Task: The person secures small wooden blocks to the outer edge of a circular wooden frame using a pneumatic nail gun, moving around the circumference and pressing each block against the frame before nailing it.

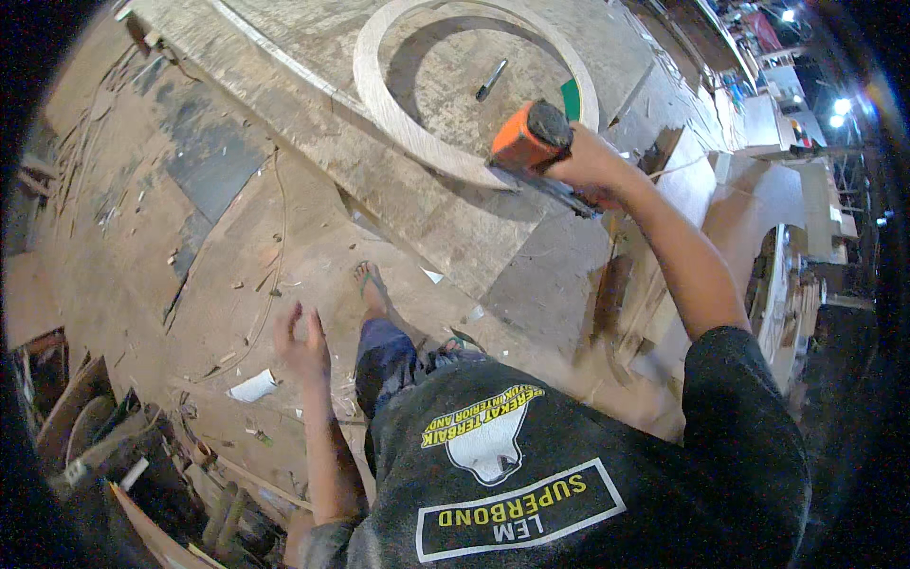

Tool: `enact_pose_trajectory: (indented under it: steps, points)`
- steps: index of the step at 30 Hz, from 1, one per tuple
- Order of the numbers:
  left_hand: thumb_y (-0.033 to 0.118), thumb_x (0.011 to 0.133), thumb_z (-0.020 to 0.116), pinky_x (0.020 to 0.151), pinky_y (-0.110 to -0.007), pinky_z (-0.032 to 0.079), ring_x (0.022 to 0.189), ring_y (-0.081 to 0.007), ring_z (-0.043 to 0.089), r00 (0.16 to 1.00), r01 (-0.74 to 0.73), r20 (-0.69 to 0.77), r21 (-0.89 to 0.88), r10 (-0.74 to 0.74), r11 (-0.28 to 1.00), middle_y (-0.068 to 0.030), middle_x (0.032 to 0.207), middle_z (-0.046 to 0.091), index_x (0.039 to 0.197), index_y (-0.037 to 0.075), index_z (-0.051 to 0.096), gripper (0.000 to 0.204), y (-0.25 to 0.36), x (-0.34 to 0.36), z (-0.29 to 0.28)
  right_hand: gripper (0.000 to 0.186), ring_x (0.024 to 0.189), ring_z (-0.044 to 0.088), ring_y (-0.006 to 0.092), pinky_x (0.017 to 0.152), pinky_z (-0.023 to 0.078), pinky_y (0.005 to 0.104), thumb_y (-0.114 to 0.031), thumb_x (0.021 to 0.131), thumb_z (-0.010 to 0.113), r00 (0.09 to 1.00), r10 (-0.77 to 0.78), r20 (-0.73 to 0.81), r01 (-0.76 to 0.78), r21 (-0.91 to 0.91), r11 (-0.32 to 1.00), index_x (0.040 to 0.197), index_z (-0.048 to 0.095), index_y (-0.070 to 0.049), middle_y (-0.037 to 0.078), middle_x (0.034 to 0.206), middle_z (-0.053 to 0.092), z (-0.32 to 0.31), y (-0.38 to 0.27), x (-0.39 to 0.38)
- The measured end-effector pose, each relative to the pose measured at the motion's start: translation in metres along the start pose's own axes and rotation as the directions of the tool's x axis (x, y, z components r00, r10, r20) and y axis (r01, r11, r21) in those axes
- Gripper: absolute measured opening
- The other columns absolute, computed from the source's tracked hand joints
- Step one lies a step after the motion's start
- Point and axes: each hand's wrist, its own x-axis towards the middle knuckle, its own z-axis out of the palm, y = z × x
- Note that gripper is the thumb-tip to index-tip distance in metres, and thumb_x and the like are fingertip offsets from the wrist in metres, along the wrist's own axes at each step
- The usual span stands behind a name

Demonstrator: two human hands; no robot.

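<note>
My right hand [597,166] is wrapped round an orange and black nail gun [529,136], seen from above. The gun's nose is at the near edge of a pale wooden ring [403,123]; whether the two touch I cannot tell. The ring lies on a worn wooden worktable [427,223]. Inside the ring lies a dark pen-like thing with a light end [491,81], and a green patch [571,100] shows at its right side. My left hand [303,343] hangs over the floor at my left, its fingers apart and holding nothing.
A long pale strip [284,59] lies along the tabletop. Offcuts and a white roll-shaped piece [253,386] litter the floor [223,294]. Scrap wood [100,427] is heaped at the lower left; boards and panels [758,204] stand at the right. A thin cord [282,204] crosses the floor.
</note>
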Motion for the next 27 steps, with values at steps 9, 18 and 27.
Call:
enact_pose_trajectory:
  steps: [9, 18, 27]
  points:
    - [0.032, 0.093, 0.085, 0.08, -0.034, 0.056, 0.085, -0.0202, 0.07, 0.953, 0.088, 0.302, -0.234, -0.013, 0.968, -0.0123, 0.094, 0.074, 0.111, -0.003, 0.074, 0.04, 0.136, 0.192, 0.089, 0.045, 0.094, 0.077, 0.0274, 0.086, 0.059, 0.0403, -0.024, 0.074, 0.088, 0.97, 0.245, 0.001, -0.244, 0.11, 0.964, 0.112, 0.076, -0.004, 0.015, 0.103, 0.08, 0.005, -0.047, -0.064]
    - [0.049, 0.091, 0.085, 0.063, -0.029, 0.051, 0.063, -0.0132, 0.063, 0.717, 0.362, 0.652, -0.045, -0.247, 0.931, -0.0064, 0.07, 0.07, 0.087, -0.006, 0.076, 0.056, 0.223, 0.222, 0.123, 0.037, 0.081, 0.077, 0.0288, 0.077, 0.058, 0.0396, -0.023, 0.074, 0.088, 0.936, 0.35, -0.045, -0.34, 0.149, 0.929, 0.101, 0.075, -0.001, 0.015, 0.087, 0.078, -0.017, -0.104, -0.054]
    - [0.042, 0.092, 0.085, 0.058, -0.03, 0.053, 0.062, -0.0145, 0.07, 0.66, 0.468, 0.693, -0.078, -0.29, 0.88, -0.008, 0.07, 0.072, 0.081, -0.006, 0.075, 0.05, 0.206, 0.209, 0.151, 0.039, 0.089, 0.074, 0.0319, 0.081, 0.057, 0.0401, -0.02, 0.074, 0.091, 0.921, 0.35, 0.172, -0.353, -0.019, 0.936, 0.101, 0.072, 0.002, 0.019, 0.095, 0.076, -0.031, -0.085, -0.029]
